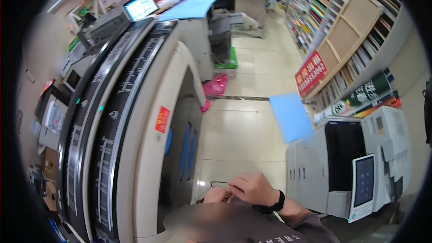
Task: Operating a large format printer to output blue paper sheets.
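Note:
Close together in front of my body, at the bottom middle of the head view, are my left hand [216, 195] and my right hand [255, 188]. Fingers of both are curled in and meet, so what lies between them is mostly hidden. A thin black cord-like loop [218, 182] sticks out just above my left hand, beside the right fingertips. Which hand grips it I cannot tell. My right wrist wears a black band [281, 201]. Part of my left hand is covered by a blurred patch.
Along my left runs a long wide-format printer [148, 121] with dark curved top panels. A grey-white copier [310, 171] with a tilted touch screen [363, 182] stands right. A light blue sheet [291, 116] leans behind it. Shelves [324, 0] line the right wall; a pink bag [217, 85] lies ahead.

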Demonstrator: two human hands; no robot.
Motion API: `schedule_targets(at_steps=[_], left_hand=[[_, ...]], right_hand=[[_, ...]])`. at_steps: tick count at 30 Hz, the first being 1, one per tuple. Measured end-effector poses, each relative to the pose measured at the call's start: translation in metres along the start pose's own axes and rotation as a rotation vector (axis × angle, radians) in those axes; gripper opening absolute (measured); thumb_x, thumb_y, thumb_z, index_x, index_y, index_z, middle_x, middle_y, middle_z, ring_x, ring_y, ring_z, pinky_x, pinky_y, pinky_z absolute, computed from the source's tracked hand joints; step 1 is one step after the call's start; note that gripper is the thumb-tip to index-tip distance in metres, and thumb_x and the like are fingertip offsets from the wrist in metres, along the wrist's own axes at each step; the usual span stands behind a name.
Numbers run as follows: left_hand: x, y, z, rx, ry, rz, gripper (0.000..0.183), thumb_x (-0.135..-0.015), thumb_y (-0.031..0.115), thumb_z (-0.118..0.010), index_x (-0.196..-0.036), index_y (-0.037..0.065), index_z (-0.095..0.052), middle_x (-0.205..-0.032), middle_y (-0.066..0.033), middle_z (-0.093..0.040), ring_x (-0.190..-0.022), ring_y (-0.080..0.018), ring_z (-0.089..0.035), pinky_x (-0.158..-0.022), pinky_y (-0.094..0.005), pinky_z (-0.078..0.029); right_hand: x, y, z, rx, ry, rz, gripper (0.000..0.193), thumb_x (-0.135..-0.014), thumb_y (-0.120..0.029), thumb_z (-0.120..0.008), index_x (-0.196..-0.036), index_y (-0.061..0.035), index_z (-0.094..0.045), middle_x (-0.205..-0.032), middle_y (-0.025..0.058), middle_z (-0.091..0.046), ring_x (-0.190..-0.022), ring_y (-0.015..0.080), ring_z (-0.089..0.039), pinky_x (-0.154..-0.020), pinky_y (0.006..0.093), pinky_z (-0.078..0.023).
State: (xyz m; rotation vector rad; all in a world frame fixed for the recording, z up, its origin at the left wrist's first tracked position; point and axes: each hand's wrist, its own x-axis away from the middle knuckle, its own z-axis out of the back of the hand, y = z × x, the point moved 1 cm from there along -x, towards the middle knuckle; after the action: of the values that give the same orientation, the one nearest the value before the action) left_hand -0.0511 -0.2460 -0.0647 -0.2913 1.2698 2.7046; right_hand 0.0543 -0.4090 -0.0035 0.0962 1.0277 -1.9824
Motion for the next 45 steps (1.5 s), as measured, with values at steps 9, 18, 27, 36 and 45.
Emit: schedule_targets(at_steps=[9,18,27,36,45], left_hand=[[-0.135,-0.021,-0.045,0.155,-0.426,-0.318,0.014,-0.086,0.015,-0.074,-0.096,0.009,-0.066,-0.093,-0.0046,-0.065,-0.089,-0.0253,-0.063,-0.079,-0.0371,-0.048],[-0.306,-0.124,-0.022,0.196,-0.361,-0.369,0.014,-0.087,0.015,-0.072,-0.098,0.01,-0.065,-0.102,-0.0054,-0.065,-0.096,-0.0259,-0.063,-0.084,-0.0384,-0.049],[-0.43,-0.235,0.094,0.108,-0.068,-0.186,0.01,-0.092,0.018,-0.069,-0.097,0.01,-0.066,-0.095,-0.0047,-0.067,-0.092,-0.0263,-0.064,-0.082,-0.0391,-0.048],[-0.482,-0.307,0.12,-0.092,0.438,0.309,0.011,-0.09,0.019,-0.069,-0.091,0.008,-0.069,-0.094,-0.0055,-0.068,-0.092,-0.0269,-0.065,-0.082,-0.0392,-0.051],[-0.592,-0.277,0.074,0.111,0.857,0.645,0.019,-0.093,0.022,-0.065,-0.1,0.005,-0.066,-0.101,-0.0163,-0.065,-0.097,-0.0377,-0.063,-0.085,-0.0472,-0.052]], right_hand=[[0.002,0.087,0.044,0.097,0.167,-0.385,0.008,-0.085,-0.01,-0.074,-0.092,-0.0102,-0.07,-0.087,0.0055,-0.069,-0.073,0.027,-0.068,-0.061,0.0363,-0.054],[-0.133,0.179,0.038,0.218,0.169,-0.469,0.008,-0.083,-0.007,-0.076,-0.089,-0.0064,-0.07,-0.091,0.0069,-0.071,-0.078,0.0281,-0.071,-0.068,0.0359,-0.057],[-0.399,0.283,0.016,0.202,0.009,-0.106,0.01,-0.084,-0.008,-0.075,-0.089,-0.0065,-0.068,-0.088,0.0073,-0.07,-0.081,0.0301,-0.069,-0.07,0.0386,-0.055],[-0.696,0.518,-0.021,0.225,-0.007,0.112,0.013,-0.088,-0.008,-0.071,-0.101,-0.0045,-0.074,-0.105,0.0155,-0.074,-0.099,0.035,-0.07,-0.088,0.0414,-0.055],[-0.903,0.673,-0.049,0.611,-0.004,0.591,0.031,-0.095,-0.029,-0.062,-0.106,-0.0007,-0.069,-0.107,0.0223,-0.068,-0.096,0.0416,-0.065,-0.086,0.0477,-0.053]])
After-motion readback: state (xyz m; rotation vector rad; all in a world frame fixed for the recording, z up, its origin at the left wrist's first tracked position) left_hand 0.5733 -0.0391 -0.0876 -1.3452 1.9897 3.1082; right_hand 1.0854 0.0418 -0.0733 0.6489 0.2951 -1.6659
